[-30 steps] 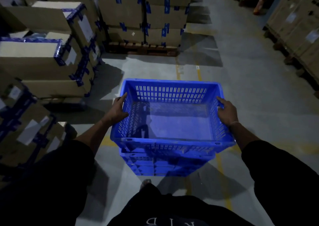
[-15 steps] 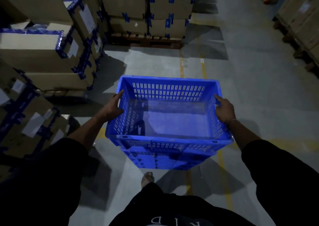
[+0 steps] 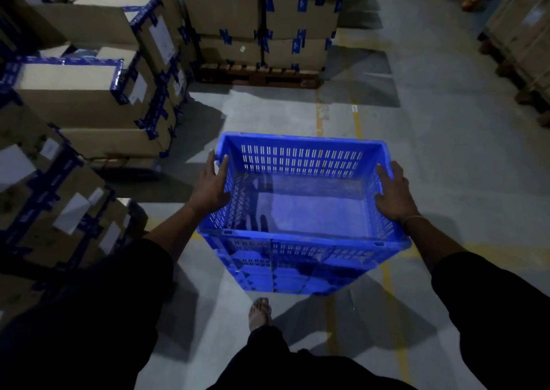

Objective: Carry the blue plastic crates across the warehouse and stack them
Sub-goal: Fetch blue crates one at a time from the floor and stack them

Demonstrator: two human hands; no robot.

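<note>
Carrying was judged the step in hand: the blue slotted plastic crate (image 3: 300, 208) was held at twelve o'clock above the concrete floor (image 3: 446, 151), its side rims gripped by the left hand (image 3: 209, 188) and right hand (image 3: 394, 194). A stacking spot was needed next; none was seen.

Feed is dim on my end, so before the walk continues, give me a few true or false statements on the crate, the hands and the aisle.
1. The left hand and right hand hold opposite side walls of the blue crate. True.
2. The crate is full of parcels. False: it is empty.
3. Taped cardboard boxes stand to the person's left. True.
4. The crate rests on a wooden pallet. False: it is carried above the floor; the pallet lies ahead.
</note>
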